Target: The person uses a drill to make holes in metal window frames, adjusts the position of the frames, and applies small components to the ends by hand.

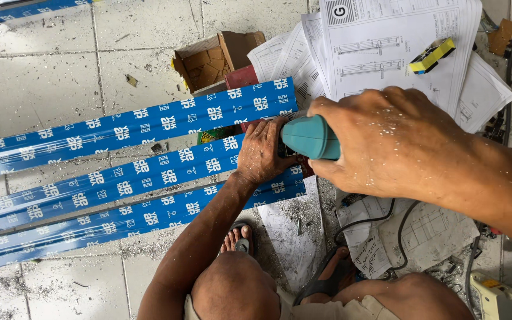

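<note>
The right hand point(386, 142) grips a teal power tool point(310, 137) and pushes its tip at the long blue-wrapped bars point(125, 178) on the floor. The left hand point(262, 153) presses flat on a bar, holding it steady. Next, both must stay firm. Metal bits point(294, 216) lie around.

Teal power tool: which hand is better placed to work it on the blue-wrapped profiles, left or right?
Probably right. The right hand grips the teal power tool at the blue-wrapped profiles; the left hand rests on the profiles beside it, holding nothing.
</note>
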